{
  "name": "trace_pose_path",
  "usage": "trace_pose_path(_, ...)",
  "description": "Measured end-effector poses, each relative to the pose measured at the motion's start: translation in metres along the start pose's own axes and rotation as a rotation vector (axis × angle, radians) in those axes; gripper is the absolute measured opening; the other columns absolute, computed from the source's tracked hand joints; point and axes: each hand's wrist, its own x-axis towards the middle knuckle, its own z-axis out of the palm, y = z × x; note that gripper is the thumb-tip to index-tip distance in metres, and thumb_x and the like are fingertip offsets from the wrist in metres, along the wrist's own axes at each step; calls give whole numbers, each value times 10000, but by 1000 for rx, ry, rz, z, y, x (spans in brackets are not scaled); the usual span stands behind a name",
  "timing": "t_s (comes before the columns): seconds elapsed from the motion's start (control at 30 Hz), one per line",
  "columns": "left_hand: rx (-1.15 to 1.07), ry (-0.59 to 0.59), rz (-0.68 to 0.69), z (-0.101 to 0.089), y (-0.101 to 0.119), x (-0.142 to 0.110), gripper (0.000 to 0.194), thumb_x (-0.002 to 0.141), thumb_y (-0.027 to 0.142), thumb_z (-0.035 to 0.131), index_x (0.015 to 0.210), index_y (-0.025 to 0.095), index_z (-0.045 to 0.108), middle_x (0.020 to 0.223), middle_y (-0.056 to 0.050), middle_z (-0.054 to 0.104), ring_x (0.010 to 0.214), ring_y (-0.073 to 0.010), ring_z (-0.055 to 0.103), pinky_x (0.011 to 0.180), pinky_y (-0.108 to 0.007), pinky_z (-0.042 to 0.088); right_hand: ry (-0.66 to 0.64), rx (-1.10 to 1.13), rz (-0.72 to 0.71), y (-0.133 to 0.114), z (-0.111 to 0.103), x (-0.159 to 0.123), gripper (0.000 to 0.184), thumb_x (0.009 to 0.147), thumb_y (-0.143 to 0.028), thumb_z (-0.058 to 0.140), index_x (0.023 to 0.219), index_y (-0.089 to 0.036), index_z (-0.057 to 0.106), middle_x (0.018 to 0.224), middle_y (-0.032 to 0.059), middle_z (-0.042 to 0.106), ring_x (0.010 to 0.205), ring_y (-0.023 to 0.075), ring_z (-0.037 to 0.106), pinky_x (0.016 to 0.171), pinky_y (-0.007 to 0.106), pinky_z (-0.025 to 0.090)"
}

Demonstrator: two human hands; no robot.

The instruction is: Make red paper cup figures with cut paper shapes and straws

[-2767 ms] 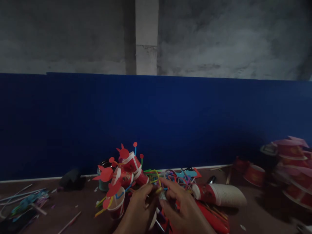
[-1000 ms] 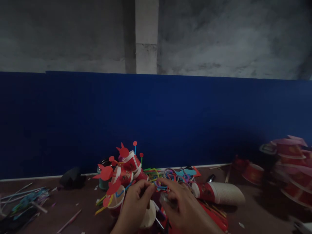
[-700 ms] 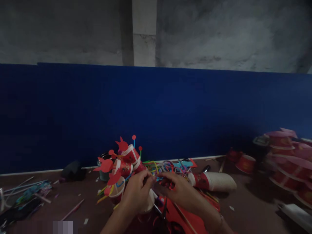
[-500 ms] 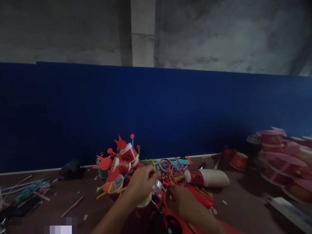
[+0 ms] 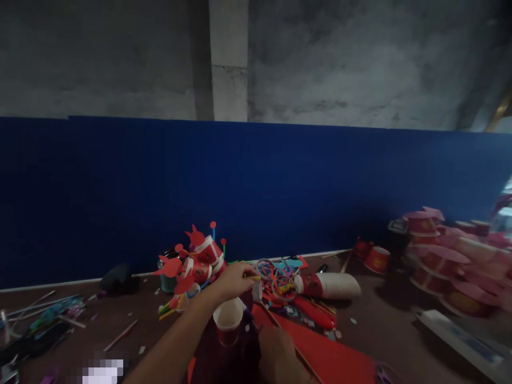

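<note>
My left hand [image 5: 233,280] reaches forward over the brown table [image 5: 384,325], its fingers pinched on a yellow straw [image 5: 253,277] at the edge of a tangle of coloured straw loops [image 5: 280,274]. A small pale roll [image 5: 256,291] sits just below those fingertips. An upright red paper cup [image 5: 228,321] stands under my left wrist. My right hand [image 5: 278,353] is low at the bottom edge, fingers curled, resting by a red paper sheet [image 5: 332,358]; what it holds is too dark to see.
A heap of red cups with paper fins and straws [image 5: 199,260] lies left of my left hand. A sleeve of stacked cups [image 5: 330,285] lies on its side. Piled red bowls [image 5: 440,258] fill the right. Loose straws [image 5: 40,316] and a black object [image 5: 116,277] lie left. A blue panel [image 5: 280,186] backs the table.
The hands have parted: my left hand stretched forward to the straws, my right hand drew back and down. The cup now stands free under my left wrist. The view swung right.
</note>
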Motion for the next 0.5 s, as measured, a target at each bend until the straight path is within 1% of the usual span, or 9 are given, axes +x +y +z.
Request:
trace_pose_path(0.1,1,-25,-19,2,-8,5,209,704,282,605,829,145,701,756,-38,701,711,-178,619,628,-244,443,26,10,-7,12,-12,-1,327,640,-6,564,894,-144,717,941,172,729,902,336,680,745,378,525)
trace_pose_path(0.2,9,-44,-16,3,-14,8,209,694,306,621,799,144,701,739,-38,707,715,-182,625,633,-247,445,78,47,-35,27,-26,-5,334,657,-36,544,939,-115,705,987,186,711,954,320,659,785,353,491)
trace_pose_path(0.27,12,-56,-13,3,-18,11,214,689,316,629,803,151,703,753,-32,712,733,-182,628,644,-245,446,118,126,-71,39,-34,-7,348,659,-52,520,952,-109,699,983,172,710,953,294,653,786,326,470)
trace_pose_path(0.3,14,-58,-16,4,-20,12,217,685,319,632,805,152,704,757,-30,713,737,-181,628,648,-244,447,136,161,-93,46,-39,-8,342,663,-72,515,948,-124,698,964,149,716,931,275,656,775,309,464)
trace_pose_path(0.37,17,-60,-27,4,-25,13,222,681,317,632,811,153,706,762,-26,715,735,-178,627,652,-243,449,152,209,-154,62,-47,-11,325,648,-123,537,924,-176,700,929,82,725,883,233,659,741,271,457)
trace_pose_path(0.4,18,-60,-33,4,-26,14,226,680,318,631,815,153,707,764,-26,717,732,-177,625,649,-242,449,169,256,-193,71,-50,-13,310,628,-151,562,902,-183,703,916,66,724,857,229,656,715,266,453)
trace_pose_path(0.43,18,-59,-40,5,-28,15,232,681,321,627,819,152,708,767,-27,718,731,-176,624,645,-241,449,170,276,-189,81,-54,-15,298,581,-176,604,860,-187,709,883,56,724,809,235,654,658,265,447)
trace_pose_path(0.47,17,-56,-46,5,-30,15,237,682,322,625,823,150,709,773,-29,720,732,-175,623,642,-239,448,158,271,-202,91,-59,-17,255,542,-182,628,783,-190,713,815,42,721,745,231,646,596,261,428)
trace_pose_path(0.5,17,-54,-51,5,-31,16,241,679,320,625,825,148,710,777,-31,721,733,-176,623,638,-238,447,119,274,-224,100,-63,-19,191,512,-172,638,689,-193,708,721,21,708,661,210,630,532,252,394)
